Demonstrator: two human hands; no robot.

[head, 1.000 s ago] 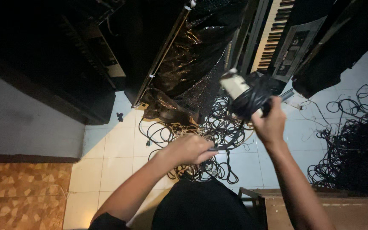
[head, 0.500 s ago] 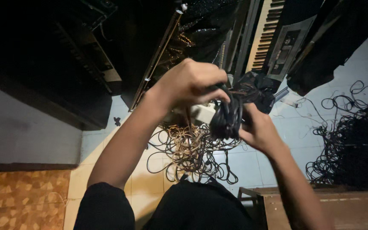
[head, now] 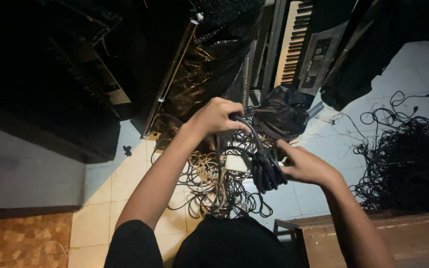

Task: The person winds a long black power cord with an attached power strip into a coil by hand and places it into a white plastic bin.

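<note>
Above the tiled floor (head: 115, 188): both hands work.
Left hand (head: 217, 116): fist closed around black cable loop (head: 247, 130).
Right hand (head: 306, 166): fingers gripping coiled cable bundle (head: 268, 171).
Floor edges: loose cable heap (head: 408, 164) right, keyboard (head: 294, 42) ahead.

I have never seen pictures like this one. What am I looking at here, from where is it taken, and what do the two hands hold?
The camera sits on a person's head and looks down, so you see that person's own arms. The left hand lifts a loop of black cable. The right hand grips the bundle of coiled black cable hanging below it. Underneath, on the pale tiled floor, lies a loose tangle of cables, with a bigger black cable heap to the right. Beyond stands an electronic keyboard with black and white keys.
</note>
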